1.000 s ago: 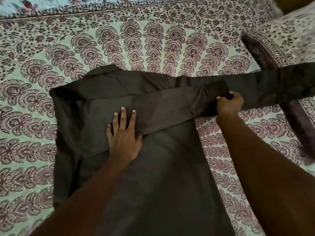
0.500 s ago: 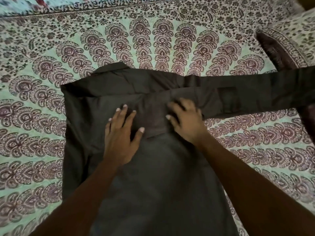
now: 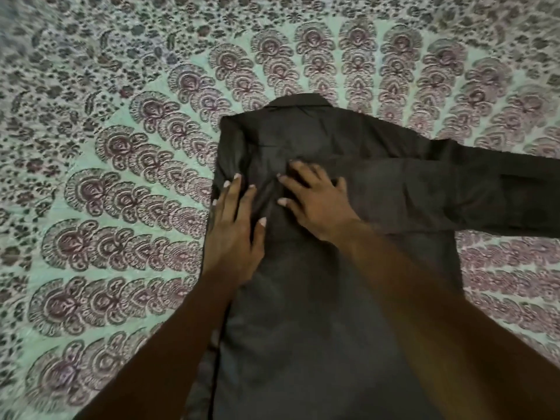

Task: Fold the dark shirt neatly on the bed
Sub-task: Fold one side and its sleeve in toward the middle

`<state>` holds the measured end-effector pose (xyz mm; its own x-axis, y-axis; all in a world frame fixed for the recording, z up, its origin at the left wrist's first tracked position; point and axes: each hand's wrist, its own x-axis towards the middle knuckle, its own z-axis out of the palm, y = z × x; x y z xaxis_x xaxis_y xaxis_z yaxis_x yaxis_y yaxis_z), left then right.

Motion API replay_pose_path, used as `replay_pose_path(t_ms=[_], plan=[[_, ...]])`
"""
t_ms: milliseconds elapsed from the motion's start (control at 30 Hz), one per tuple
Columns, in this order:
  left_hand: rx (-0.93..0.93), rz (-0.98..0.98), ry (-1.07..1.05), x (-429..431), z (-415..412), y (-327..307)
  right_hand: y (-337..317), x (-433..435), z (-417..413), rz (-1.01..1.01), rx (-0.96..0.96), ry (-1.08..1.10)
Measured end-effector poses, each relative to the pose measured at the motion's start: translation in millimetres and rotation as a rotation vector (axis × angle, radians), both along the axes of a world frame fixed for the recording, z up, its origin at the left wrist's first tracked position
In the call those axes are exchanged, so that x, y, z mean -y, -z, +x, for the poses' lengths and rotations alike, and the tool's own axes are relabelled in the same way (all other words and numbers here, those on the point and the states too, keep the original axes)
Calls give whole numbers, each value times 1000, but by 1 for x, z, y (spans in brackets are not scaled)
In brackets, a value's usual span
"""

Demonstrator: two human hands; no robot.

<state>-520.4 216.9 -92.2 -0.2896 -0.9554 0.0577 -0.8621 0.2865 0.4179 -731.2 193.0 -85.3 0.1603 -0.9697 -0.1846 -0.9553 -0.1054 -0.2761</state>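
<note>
The dark shirt (image 3: pixel 318 298) lies face down on the bed, collar at the far end. Its left side is folded inward, with one sleeve laid across the back toward the right. The other sleeve (image 3: pixel 500 165) stretches out to the right edge of view. My left hand (image 3: pixel 235 234) rests flat on the shirt's folded left edge, fingers spread. My right hand (image 3: pixel 315 204) presses flat on the upper back just beside it, fingers apart. Neither hand grips any cloth.
The bed is covered by a pale green sheet (image 3: pixel 106 207) printed with maroon fan-shaped motifs, stretching all around the shirt. My forearms cross the lower part of the shirt and hide some of it.
My right hand let go of the folded sleeve's cuff and moved left onto the shirt's back. My left hand slid to the shirt's left edge. The view shifted left.
</note>
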Motion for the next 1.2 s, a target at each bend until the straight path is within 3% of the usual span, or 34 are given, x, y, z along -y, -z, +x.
replay_pose_path(t_ms=[133, 200, 300, 433, 600, 800, 900, 1000, 1100, 1200], plan=[[233, 32, -126, -17, 35, 6, -3, 12, 26, 6, -17, 278], [238, 58, -142, -23, 51, 12, -8, 16, 47, -103, -29, 252], [244, 88, -131, -28, 60, 19, -17, 41, 75, -193, 134, 286], [244, 77, -125, -28, 61, 20, -34, 98, 96, -20, 418, 458], [246, 83, -121, -27, 61, 17, -44, 150, 97, 32, 483, 457], [256, 109, -111, -27, 62, 16, -26, 167, 90, 5, 328, 426], [264, 121, -113, -25, 61, 16, -32, 133, 93, -193, 181, 418], [274, 116, -120, -24, 61, 16, -32, 73, 98, -425, 85, 226], [283, 99, -119, -26, 61, 17, -6, 15, 81, -283, -35, -42], [293, 94, -119, -25, 59, 18, 15, -14, 46, -139, -187, 51]])
